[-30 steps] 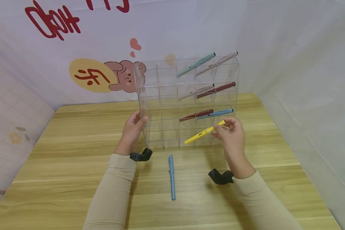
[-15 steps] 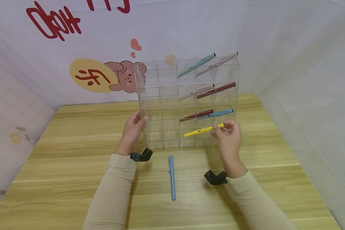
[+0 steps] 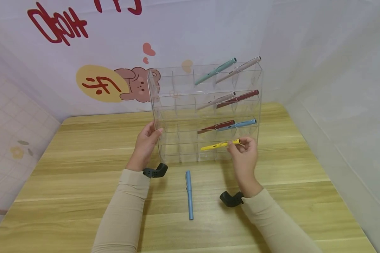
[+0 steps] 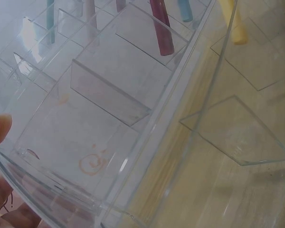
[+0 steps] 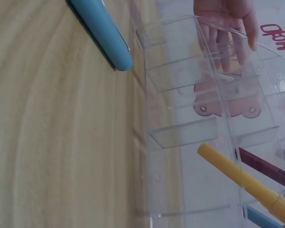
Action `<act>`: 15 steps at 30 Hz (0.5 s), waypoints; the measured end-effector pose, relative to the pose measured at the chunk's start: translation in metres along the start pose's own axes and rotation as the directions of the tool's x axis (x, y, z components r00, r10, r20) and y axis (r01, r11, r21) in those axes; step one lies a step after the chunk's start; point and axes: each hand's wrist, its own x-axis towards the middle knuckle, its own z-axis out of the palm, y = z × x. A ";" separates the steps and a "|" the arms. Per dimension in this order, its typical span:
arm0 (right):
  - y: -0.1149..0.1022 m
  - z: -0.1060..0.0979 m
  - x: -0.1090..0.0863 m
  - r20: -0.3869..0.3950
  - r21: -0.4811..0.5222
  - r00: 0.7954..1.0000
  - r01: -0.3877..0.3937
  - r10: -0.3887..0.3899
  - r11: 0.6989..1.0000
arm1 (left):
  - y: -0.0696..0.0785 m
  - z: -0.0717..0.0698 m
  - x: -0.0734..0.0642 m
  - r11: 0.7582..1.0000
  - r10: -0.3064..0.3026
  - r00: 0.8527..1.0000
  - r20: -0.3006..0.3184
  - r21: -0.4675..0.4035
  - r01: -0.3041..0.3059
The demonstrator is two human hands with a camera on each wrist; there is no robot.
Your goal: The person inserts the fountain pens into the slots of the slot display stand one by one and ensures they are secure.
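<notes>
My left hand point(image 3: 146, 144) grips the left side wall of a clear acrylic pen rack point(image 3: 156, 116), thumb in front and fingers behind. In the left wrist view the thumb point(image 4: 0, 129) shows at the rack's edge. My right hand point(image 3: 245, 154) pinches a yellow pen point(image 3: 213, 146) near its capped end, at the right of the rack. That pen lies nearly level across the lowest tier, its tip pointing left; in the right wrist view its barrel point(image 5: 223, 164) overlaps the rack's dividers. A blue pen point(image 3: 189, 196) lies on the table between my forearms.
Pens lean in the rack's upper tiers: teal point(image 3: 215, 72) and pale pink point(image 3: 239, 69) on top, pale pink point(image 3: 216, 100) and dark red point(image 3: 240, 98) below, then dark red point(image 3: 216, 127) and light blue point(image 3: 245, 123). A printed cloth point(image 3: 209, 31) hangs behind the wooden table point(image 3: 82, 158).
My right hand has moved left and slightly down, carrying the yellow pen into the lowest tier and tilting it flatter. The left hand stays on the rack; the blue pen has not moved.
</notes>
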 end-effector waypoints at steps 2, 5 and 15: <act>0.002 0.002 -0.001 -0.003 -0.001 1.000 0.000 0.000 1.000 | 0.000 0.000 0.000 1.000 -0.002 1.000 0.000 0.006 0.002; 0.004 0.005 -0.002 -0.008 0.003 1.000 0.010 -0.010 1.000 | 0.000 0.000 -0.001 1.000 0.000 1.000 0.000 0.009 0.000; 0.011 0.008 -0.006 -0.010 -0.025 1.000 0.005 -0.005 1.000 | 0.000 0.000 -0.001 1.000 0.010 1.000 -0.006 -0.002 -0.010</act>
